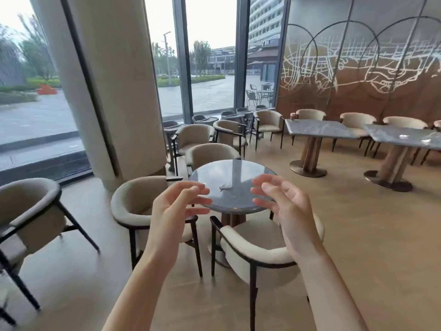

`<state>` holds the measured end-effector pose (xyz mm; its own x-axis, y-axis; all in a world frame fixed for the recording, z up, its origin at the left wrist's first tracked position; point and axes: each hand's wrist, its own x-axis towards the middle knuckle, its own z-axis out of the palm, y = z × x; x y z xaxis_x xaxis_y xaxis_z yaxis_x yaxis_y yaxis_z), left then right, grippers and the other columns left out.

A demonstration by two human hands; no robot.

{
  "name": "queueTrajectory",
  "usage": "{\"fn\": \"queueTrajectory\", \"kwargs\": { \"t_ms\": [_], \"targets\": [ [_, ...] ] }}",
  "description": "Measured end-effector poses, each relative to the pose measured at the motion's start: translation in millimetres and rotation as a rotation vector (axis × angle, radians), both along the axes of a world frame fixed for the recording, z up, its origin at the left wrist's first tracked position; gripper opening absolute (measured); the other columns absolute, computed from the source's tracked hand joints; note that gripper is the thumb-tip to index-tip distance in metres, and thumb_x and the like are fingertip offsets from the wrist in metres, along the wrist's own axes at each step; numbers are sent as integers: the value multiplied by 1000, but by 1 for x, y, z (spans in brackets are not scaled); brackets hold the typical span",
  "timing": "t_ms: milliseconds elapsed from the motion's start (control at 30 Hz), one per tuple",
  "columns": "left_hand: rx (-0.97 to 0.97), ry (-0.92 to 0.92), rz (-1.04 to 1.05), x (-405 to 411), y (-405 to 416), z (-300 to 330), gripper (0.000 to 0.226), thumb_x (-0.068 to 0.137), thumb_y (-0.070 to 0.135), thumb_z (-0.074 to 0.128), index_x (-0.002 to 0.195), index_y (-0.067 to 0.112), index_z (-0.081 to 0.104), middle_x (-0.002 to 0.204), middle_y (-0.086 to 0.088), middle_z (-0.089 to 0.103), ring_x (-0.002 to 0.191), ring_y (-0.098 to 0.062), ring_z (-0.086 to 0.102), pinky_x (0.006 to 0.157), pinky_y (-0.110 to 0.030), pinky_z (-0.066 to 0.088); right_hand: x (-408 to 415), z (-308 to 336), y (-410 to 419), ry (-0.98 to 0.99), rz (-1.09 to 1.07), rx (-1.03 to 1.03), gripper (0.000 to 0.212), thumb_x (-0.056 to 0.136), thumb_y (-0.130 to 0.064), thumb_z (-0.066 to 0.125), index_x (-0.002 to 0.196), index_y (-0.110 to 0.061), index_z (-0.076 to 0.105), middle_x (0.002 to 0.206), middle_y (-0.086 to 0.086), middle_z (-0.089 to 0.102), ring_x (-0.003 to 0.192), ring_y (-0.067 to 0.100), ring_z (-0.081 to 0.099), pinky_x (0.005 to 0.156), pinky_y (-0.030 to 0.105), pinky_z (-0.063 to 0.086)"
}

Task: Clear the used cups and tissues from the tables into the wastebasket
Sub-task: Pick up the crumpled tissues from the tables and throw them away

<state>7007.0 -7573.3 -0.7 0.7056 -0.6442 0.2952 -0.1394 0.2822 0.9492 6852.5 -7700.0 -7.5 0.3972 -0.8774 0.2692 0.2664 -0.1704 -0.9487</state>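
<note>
Round glossy stone table [235, 185] bears crumpled tissue [225, 186]; both hands empty.

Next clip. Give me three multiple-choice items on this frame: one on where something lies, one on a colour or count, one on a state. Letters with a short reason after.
1. Where does the crumpled tissue lie?
A. on the round table
B. on a chair seat
C. on the floor

2. What colour is the cup on the far rectangular table?
A. blue
B. reddish-brown
C. green

3. What do the left hand and right hand hold?
A. a cup each
B. one tissue
C. nothing

Answers: 1 A, it rests on the round tabletop. 2 B, the cup looks reddish-brown. 3 C, both hands hover with relaxed fingers, holding nothing.
</note>
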Motion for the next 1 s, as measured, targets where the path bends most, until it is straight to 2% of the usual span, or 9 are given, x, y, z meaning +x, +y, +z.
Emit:
{"fn": "queueTrajectory", "kwargs": {
  "t_ms": [167, 267, 400, 567, 733, 867, 1000],
  "targets": [
    [30, 68, 57, 71, -80, -24, 20, 101, 9, 54, 99, 6, 73, 95, -13, 77, 91, -33, 74, 81, -41, 60, 68, -21, -87, 65, 72, 7, 17, 100, -8, 58, 108, -12, 73, 106, 3, 77, 102, 19, 73, 91, 35, 57],
    [57, 77, 48, 117, -134, -44, 19, 101, 8, 54, 100, 4, 73, 95, -13, 77, 90, -32, 74, 80, -40, 60, 112, -39, -141, 93, 40, 37, 17, 99, -8, 60, 107, -13, 73, 106, 3, 77, 101, 19, 73, 90, 34, 58],
    [74, 78, 17, 193, -219, -66, 18, 100, 5, 54, 101, 1, 72, 93, -12, 77, 84, -27, 74, 76, -37, 62, 180, -61, -222, 152, -6, 19, 12, 95, -18, 68, 105, -19, 75, 106, -1, 77, 97, 19, 74, 90, 37, 58],
    [206, 99, -48, 287, -328, -86, 17, 100, 3, 55, 103, -1, 71, 96, -12, 76, 83, -26, 73, 74, -37, 61, 260, -87, -327, 243, -128, 55, 14, 96, -12, 66, 102, -22, 74, 104, -3, 76, 100, 19, 72, 87, 39, 59],
    [313, 155, -71, 354, -414, -119, 17, 99, 5, 55, 96, 6, 72, 94, -11, 75, 78, -23, 72, 71, -34, 60, 326, -120, -402, 371, -159, 114, 15, 94, -12, 68, 102, -24, 72, 106, -2, 74, 103, 19, 71, 82, 34, 58],
    [455, 234, -115, 392, -479, -172, 18, 98, 5, 56, 93, 9, 73, 95, -14, 74, 77, -23, 71, 70, -36, 60, 375, -161, -457, 528, -150, 138, 15, 92, -17, 72, 105, -24, 71, 107, -8, 72, 104, 11, 68, 94, 41, 57],
    [668, 320, -231, 423, -533, -239, 17, 99, 7, 57, 104, 11, 73, 104, -11, 72, 82, -22, 71, 75, -43, 62, 420, -221, -514, 724, -105, 190, 23, 89, -16, 75, 110, -21, 68, 116, 3, 71, 94, 18, 68, 96, 49, 55]
  ]
}}
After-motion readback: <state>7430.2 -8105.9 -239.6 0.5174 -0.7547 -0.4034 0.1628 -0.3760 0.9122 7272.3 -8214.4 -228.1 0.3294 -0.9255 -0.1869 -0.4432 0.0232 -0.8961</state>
